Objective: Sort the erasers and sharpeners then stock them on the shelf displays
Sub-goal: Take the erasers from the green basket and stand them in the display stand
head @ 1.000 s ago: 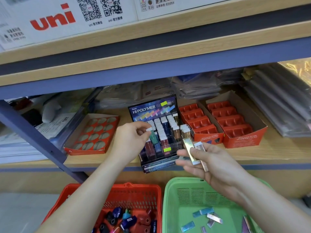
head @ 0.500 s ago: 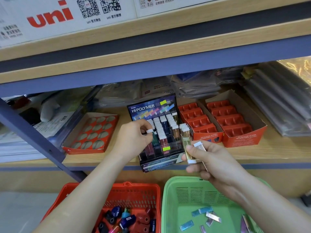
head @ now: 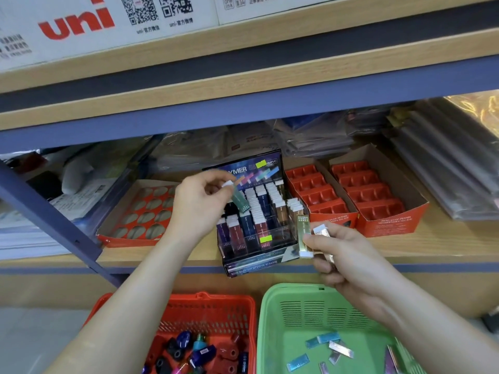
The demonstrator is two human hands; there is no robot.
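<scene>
Wooden shelf at mid-frame carries the eraser display in the centre. A red round-well tray sits to its left and two red compartment trays to its right; their wells look unfilled.

Left hand: thumb and fingers pinch a teal eraser near its white end, tilted above the back rows. Judged: it is being lined up with its colour column.

Right hand: fingers curled round a gold eraser and a silvery eraser, just right of the display front. This is probably ready supply.

Lower right, the green basket holds loose erasers. Lower centre, the red basket holds sharpeners, so the two kinds are kept apart.
</scene>
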